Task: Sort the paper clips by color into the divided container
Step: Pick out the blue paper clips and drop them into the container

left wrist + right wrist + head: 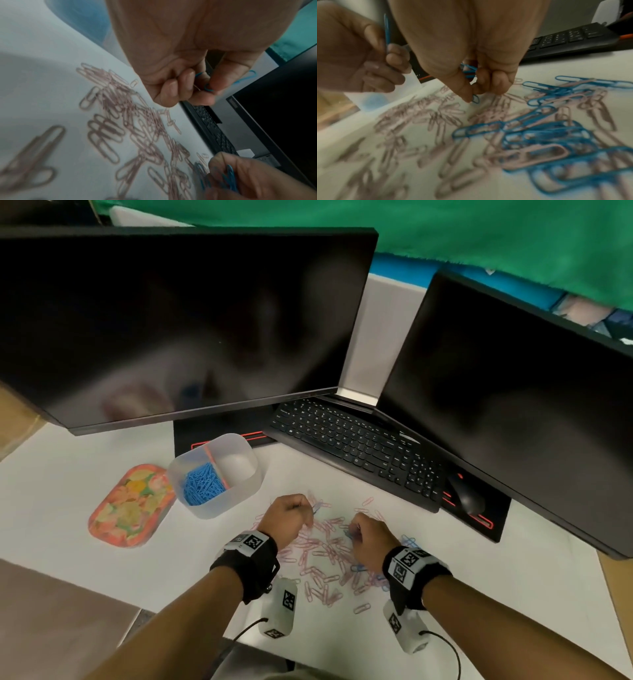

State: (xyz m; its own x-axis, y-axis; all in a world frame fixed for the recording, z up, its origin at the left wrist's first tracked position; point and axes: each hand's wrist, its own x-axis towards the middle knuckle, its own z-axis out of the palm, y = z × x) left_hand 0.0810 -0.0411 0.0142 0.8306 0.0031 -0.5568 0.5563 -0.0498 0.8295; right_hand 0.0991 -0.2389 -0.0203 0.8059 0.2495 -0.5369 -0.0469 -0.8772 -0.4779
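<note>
Blue-picking is under way: the left hand [287, 517] pinches what looks like one blue wire paper clip [208, 86], the right hand [369, 539] grips several blue clips [469, 71] above the mixed pink-and-blue pile [329, 556] on the white bench [342, 474]. Next, carry them to the translucent divided container's [239, 491] blue-filled compartment.

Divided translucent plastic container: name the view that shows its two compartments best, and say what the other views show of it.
The head view. There the divided translucent plastic container is seen from above: blue paper clips fill its left compartment, the right one looks empty. The left wrist view shows only a blurred blue patch; the right wrist view shows a blurred corner behind the left hand.
</note>
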